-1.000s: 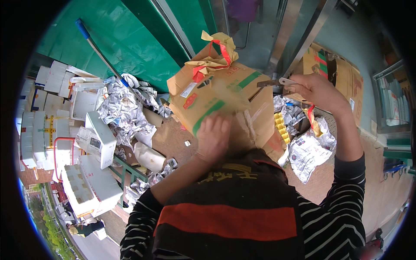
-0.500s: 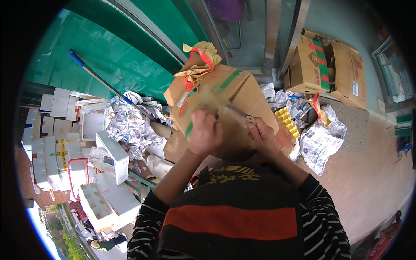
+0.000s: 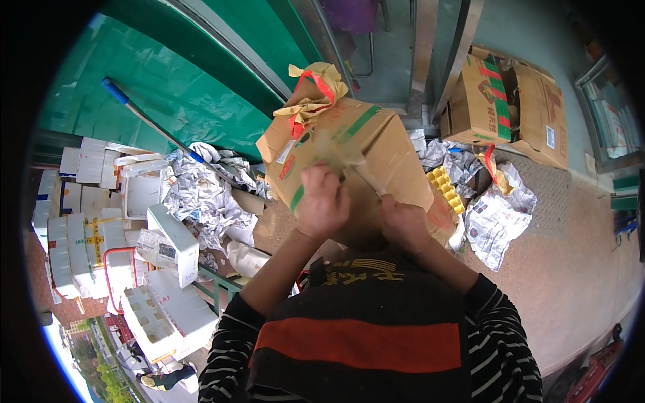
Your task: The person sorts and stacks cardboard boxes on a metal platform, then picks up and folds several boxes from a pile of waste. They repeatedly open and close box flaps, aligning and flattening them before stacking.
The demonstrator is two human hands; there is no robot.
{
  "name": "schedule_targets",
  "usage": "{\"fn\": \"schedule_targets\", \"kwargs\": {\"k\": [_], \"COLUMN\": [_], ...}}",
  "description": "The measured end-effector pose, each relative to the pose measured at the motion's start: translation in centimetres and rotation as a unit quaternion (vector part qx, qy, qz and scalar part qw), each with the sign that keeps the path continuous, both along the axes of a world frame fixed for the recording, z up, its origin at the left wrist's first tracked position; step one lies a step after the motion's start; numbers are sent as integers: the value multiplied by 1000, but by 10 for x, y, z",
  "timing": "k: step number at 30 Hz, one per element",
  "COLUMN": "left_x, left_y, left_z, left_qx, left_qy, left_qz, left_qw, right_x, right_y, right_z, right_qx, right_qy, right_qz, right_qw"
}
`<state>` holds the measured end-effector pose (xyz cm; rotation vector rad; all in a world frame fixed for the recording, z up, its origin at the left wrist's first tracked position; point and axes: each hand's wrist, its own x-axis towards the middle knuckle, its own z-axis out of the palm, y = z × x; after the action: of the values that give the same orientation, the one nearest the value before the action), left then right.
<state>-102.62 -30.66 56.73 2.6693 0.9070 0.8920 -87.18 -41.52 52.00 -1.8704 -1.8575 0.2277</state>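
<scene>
A brown cardboard box [image 3: 393, 151] with green stripes stands before me, with a dark opening on its near side. Over its left part my left hand [image 3: 324, 205] is closed, fingers curled; what they hold, if anything, is hidden. My right hand [image 3: 405, 223] is closed at the near right part of the box. From its fingertips a thin, pale, see-through strip [image 3: 368, 178] runs up across the box; its kind is unclear. Crumpled tan paper with red edging [image 3: 317, 94] rests on the box's far corner.
Crumpled newspaper [image 3: 201, 191] lies left beside a blue-handled pole [image 3: 151, 124]. White foam boxes [image 3: 97, 235] are stacked farther left. On the right are a yellow molded tray [image 3: 445, 190], more newspaper [image 3: 497, 221] and open cardboard boxes [image 3: 510, 111]. A green panel stands behind.
My right hand has turned and shifted slightly nearer to me, and the pale end piece that showed at its fingers is now hidden. The box has shifted slightly; my left hand has moved slightly right.
</scene>
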Motion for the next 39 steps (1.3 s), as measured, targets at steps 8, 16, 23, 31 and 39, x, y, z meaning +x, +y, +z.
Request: {"fn": "schedule_targets", "kwargs": {"k": [8,16,23,31,39], "left_x": [-3,-14,-21,-27,-37], "left_y": [5,36,51,70,32], "left_z": [-3,-1,-6,35,54], "left_qx": [3,15,35,-61,-280], "left_qy": [-5,-31,-12,-35,-111], "left_qz": [8,5,9,50,20], "left_qw": [1000,999,999,996,953], "right_x": [-6,28,40,111,138], "right_y": [9,-11,-24,6,21], "right_z": [-3,-104,-146,-43,2], "right_qx": [-139,-250,-181,-186,-97], "right_qy": [23,43,60,37,523], "right_qz": [2,14,41,88,-14], "right_qw": [990,967,981,978,847]}}
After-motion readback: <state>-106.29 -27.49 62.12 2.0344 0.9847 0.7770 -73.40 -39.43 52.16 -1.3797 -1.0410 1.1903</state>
